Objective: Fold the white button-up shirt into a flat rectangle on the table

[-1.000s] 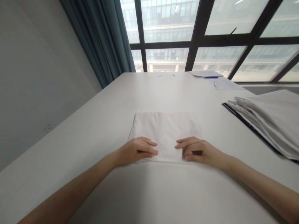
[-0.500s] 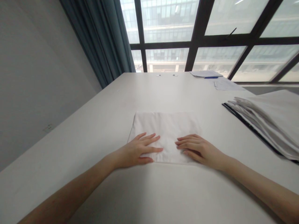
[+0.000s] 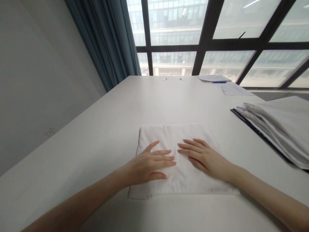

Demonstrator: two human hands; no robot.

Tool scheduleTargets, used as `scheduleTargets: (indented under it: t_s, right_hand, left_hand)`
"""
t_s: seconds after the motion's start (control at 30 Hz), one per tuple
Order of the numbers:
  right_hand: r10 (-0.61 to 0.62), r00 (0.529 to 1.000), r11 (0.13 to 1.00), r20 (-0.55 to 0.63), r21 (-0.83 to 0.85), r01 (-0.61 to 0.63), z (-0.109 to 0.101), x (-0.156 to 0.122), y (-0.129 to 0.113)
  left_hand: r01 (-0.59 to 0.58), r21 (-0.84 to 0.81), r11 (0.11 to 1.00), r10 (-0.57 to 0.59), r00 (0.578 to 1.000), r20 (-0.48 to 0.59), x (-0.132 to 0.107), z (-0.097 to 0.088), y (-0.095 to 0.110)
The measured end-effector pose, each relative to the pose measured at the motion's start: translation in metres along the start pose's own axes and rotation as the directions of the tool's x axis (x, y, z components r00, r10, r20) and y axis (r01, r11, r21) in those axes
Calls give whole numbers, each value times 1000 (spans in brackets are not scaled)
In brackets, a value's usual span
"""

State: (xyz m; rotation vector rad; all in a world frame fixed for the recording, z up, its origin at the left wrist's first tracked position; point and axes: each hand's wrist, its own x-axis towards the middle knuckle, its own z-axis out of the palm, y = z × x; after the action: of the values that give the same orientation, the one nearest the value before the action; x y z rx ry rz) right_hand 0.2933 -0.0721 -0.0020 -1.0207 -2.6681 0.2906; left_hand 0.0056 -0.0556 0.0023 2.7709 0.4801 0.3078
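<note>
A folded white cloth [image 3: 173, 183] lies flat on the white table in front of me, its left edge and near edge showing. My left hand [image 3: 149, 166] rests palm down on the cloth's left half, fingers spread and pointing right. On the right half, my right hand [image 3: 202, 158] lies palm down with its fingers stretched out toward the left. A narrow gap of cloth separates the fingertips of the two hands. Small wrinkles run across the cloth around the fingers. Neither hand grips anything.
A pile of folded white cloths [image 3: 285, 125] lies on a dark flat board [image 3: 258, 132] at the right. Papers [image 3: 212, 78] and a blue pen [image 3: 219, 82] lie at the far right of the table [image 3: 101, 129]. A wall, a blue curtain [image 3: 106, 42] and windows stand beyond.
The cloth has come nearer to me, and more of it shows below my hands. My left hand has shifted slightly right and nearer; my right hand's fingers have straightened out.
</note>
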Motion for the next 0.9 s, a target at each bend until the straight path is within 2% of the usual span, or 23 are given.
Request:
scheduleTargets:
  t_s: [0.2,0.43,0.53,0.7,0.9]
  right_hand:
    - [162,987,975,2,-158,-160,1,-4,10]
    - [376,918,868,-124,-300,-396,-2,-19,54]
    - [388,911,857,-141,-309,-413,0,-22,60]
    - [386,911,853,-146,-319,-413,3,-22,57]
    - [396,908,850,-141,-319,-420,1,-21,55]
  left_hand:
    - [72,83,994,-77,996,54,-1,5,-5]
    - [83,59,995,-88,992,87,-5,5,-8]
    - [90,57,994,-95,991,90,-5,5,-8]
    - [145,108,984,-156,982,105,-2,3,-3]
    - [193,208,959,-217,971,100,25,2,-8]
